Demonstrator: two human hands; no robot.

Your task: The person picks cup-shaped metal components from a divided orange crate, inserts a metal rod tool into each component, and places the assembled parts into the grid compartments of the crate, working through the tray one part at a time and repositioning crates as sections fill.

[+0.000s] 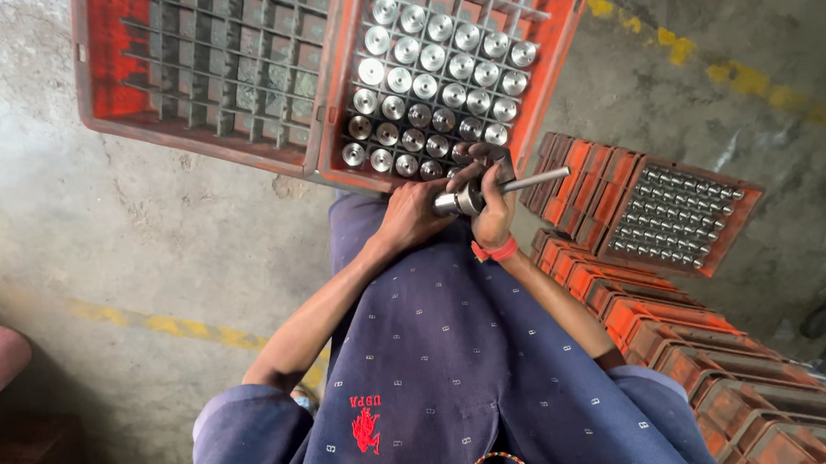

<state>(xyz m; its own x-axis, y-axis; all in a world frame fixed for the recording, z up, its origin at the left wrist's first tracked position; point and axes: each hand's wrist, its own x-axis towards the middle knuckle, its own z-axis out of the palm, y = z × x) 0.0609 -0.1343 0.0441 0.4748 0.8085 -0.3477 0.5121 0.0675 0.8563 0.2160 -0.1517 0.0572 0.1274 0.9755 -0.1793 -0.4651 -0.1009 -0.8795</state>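
Orange plastic crate [553, 27], scuffed, with a grey metal grid inside: just beyond the fingertips, its cells hold rows of bright round steel parts [433, 80] standing on end, flat faces up; the cells farthest from the fingers look unfilled.

Second orange crate [103, 79], joined side by side with the first, beyond and to the left of the fingers: same grey grid, no parts visible in its cells.

Third orange crate [742, 215], to the right of the fingers and well apart: tilted, packed with rows of smaller steel pieces [676, 218]. It rests on a stack of further orange crates [682, 331] running back along the right forearm.

Yellow painted line [183, 329] on the grey concrete floor [82, 212], worn, below the left forearm; a second broken yellow line [706, 61] far right of the fingers.

Left hand [414, 215]: fingers curled shut around the thick head end of a steel shaft part [486, 192], at the near rim of the filled crate.

Right hand [494, 214]: fingers [497, 176] closed over the same part from the other side, thumb up against it; the thin rod end juts out to the right past them. Red band [496, 252] on this wrist.
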